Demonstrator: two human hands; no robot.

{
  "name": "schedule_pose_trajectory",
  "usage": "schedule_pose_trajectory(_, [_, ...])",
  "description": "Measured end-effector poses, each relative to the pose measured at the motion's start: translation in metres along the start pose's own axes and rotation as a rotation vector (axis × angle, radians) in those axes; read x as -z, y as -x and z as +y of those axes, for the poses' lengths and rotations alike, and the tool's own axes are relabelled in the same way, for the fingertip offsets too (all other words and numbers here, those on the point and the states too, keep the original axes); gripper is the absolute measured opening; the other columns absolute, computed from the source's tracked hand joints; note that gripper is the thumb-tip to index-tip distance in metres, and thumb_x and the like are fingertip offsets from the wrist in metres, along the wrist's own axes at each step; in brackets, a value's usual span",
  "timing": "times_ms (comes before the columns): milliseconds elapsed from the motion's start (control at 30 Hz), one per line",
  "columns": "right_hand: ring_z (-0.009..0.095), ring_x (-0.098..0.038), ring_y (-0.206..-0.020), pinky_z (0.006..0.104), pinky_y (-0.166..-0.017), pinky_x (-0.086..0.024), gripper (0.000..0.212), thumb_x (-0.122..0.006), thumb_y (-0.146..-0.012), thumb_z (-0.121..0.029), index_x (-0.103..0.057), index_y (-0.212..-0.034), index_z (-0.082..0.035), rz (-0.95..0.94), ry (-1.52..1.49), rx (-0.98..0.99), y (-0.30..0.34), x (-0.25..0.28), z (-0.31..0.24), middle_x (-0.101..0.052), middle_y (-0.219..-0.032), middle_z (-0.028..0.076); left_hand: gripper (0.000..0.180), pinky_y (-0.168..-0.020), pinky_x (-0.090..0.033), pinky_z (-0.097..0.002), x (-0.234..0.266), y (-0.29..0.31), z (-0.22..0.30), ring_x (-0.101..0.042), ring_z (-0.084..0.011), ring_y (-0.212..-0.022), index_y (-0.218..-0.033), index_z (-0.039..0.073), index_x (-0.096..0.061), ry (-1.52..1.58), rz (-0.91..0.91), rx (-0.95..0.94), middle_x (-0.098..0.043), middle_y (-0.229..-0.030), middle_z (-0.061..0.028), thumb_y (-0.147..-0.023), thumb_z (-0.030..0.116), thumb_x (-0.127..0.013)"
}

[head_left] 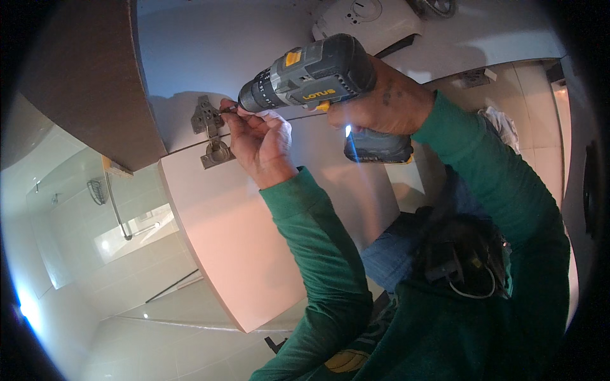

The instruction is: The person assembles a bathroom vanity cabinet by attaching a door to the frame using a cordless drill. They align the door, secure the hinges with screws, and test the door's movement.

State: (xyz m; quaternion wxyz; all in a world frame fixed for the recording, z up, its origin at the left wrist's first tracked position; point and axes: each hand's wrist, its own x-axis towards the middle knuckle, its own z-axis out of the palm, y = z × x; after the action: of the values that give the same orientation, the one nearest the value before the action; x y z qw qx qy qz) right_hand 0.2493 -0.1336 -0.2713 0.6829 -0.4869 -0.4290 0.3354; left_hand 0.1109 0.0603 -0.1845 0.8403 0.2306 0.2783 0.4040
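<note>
My right hand [387,101] is wrapped round the grip of a grey and black cordless drill [308,73], which points left with its lamp lit. Close to its chuck, my left hand [260,143] pinches with thumb and forefinger around a thin metal piece [229,110]; whether this is a screw or the bit I cannot tell. Just left of those fingertips, a metal concealed hinge [206,117] lies against the white cabinet panel. Its cup end sits on the pale cabinet door [254,228], which stands open below.
A brown panel [82,70] borders the cabinet at the upper left. A white appliance with a dial [375,25] is at the top. Glass shower panels and a basket [96,192] show at left. White cloth [502,130] lies at the right.
</note>
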Motion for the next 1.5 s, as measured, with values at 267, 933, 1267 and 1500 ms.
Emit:
schedule_pose_trajectory(267, [0.023,-0.068,-0.086,0.0377,-0.081,-0.057,0.043,-0.074,-0.078,-0.019,-0.068,-0.117,-0.004,-0.035,0.032,0.008,-0.013,0.005,-0.007,-0.073,-0.098,0.012,0.021,-0.075,-0.062,-0.0291,-0.004,0.0,0.003,-0.071,-0.0104,-0.078,-0.116,0.009,-0.074,-0.025,0.012,-0.063,-0.079,-0.1,-0.0003,-0.098,0.02,-0.07])
schedule_pose_trajectory(933, [0.016,-0.058,-0.069,0.0342,-0.063,-0.049,0.022,-0.071,-0.077,-0.021,-0.067,-0.088,-0.003,-0.175,-0.026,-0.1,-0.042,0.033,-0.038,-0.065,-0.077,0.005,0.019,-0.082,-0.063,-0.0294,-0.006,0.015,-0.022,-0.069,-0.0173,-0.088,-0.116,0.001,-0.068,-0.007,0.006,-0.012,-0.073,-0.105,-0.0106,-0.102,0.014,-0.065])
schedule_pose_trajectory(1267, [0.016,-0.059,-0.078,0.0342,-0.07,-0.05,0.024,-0.074,-0.08,-0.025,-0.071,-0.091,-0.004,-0.101,0.0,-0.076,-0.034,0.036,-0.051,-0.067,-0.083,0.004,0.03,-0.097,-0.057,-0.0376,-0.021,0.069,-0.077,-0.061,-0.0193,-0.115,-0.132,0.004,-0.058,-0.362,-0.203,0.044,-0.063,-0.125,-0.007,-0.106,0.018,-0.058])
schedule_pose_trajectory(1500, [0.014,-0.059,-0.071,0.0325,-0.064,-0.049,0.026,-0.074,-0.078,-0.023,-0.073,-0.094,-0.003,-0.12,-0.085,-0.07,-0.038,0.033,-0.036,-0.067,-0.08,0.004,0.028,-0.097,-0.057,-0.0361,-0.024,0.078,-0.084,-0.062,-0.0167,-0.114,-0.126,0.005,-0.064,-0.4,-0.223,-0.017,-0.067,-0.122,-0.0059,-0.104,0.022,-0.063])
